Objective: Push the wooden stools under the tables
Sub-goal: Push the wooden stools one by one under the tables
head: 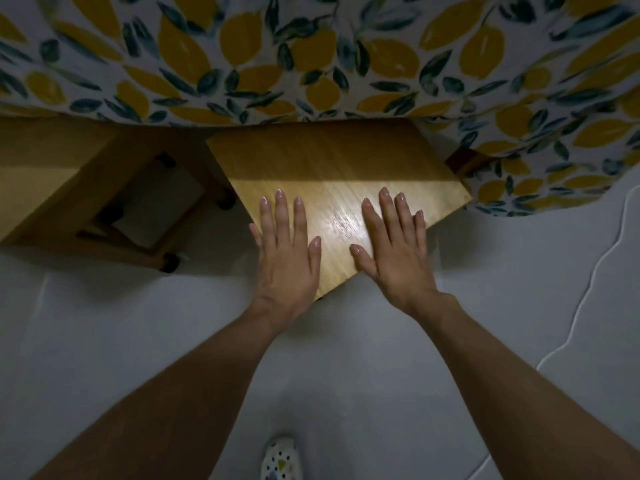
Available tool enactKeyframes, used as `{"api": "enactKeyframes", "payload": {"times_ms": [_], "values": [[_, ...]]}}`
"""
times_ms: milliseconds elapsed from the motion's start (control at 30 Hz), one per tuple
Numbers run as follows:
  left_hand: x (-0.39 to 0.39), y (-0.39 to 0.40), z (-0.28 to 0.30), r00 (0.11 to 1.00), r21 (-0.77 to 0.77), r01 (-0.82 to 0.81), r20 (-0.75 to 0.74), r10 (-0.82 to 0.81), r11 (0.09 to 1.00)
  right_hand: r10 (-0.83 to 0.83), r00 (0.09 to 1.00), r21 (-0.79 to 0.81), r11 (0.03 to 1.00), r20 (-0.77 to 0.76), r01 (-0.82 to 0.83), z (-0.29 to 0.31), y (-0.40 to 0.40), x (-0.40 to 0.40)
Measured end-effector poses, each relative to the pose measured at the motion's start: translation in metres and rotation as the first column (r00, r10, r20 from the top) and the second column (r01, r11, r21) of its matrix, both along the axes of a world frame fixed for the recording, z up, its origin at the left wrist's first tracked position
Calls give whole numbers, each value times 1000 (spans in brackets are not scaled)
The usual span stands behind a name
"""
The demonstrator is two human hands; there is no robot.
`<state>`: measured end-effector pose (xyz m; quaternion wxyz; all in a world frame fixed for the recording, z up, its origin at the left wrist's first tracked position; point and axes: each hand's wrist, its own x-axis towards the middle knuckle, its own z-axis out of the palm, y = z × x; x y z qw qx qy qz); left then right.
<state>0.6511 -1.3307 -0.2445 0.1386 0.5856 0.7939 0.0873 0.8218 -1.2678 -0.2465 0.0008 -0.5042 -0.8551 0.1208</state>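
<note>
Stool: the wooden stool (332, 188) stands on the floor (450, 341). Its far part is already under the edge of the table (311, 57). One near corner sticks out toward the person.
Hands: the left hand (285, 254) and the right hand (394, 247) lie flat on the stool seat, near the corner that sticks out.
Grip: both hands are spread out with straight fingers. They press on the seat and grasp nothing.
Second stool: another stool (86, 188) is just beside the first, to the left. It is partly under the table too, and its legs show.
Table: a cloth with yellow lemons hangs over its edge.
Task so far: I think it is about half done. Both stools need more pushing in.
Around: a white cord (588, 289) lies on the floor at the right. A spotted shoe (281, 459) shows at the bottom.
</note>
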Motion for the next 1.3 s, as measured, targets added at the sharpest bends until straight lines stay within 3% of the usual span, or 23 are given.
{"api": "enactKeyframes", "payload": {"times_ms": [600,800,900,1033,1300], "values": [[-4,62,4,1000,-24,-3,5,3,1000,37,999,-56,998,39,-35,9,68,-3],[-18,58,6,991,-32,79,113,-75,996,23,999,-63,998,49,-20,14,64,-8],[-51,48,10,958,1,217,192,-213,976,-106,994,-56,993,36,108,20,55,-29],[-119,16,13,930,-32,344,150,-335,939,-269,960,-6,963,-81,270,29,24,-93],[-317,-54,30,983,47,141,108,-145,989,-175,965,27,983,-197,183,21,-60,-280]]}}
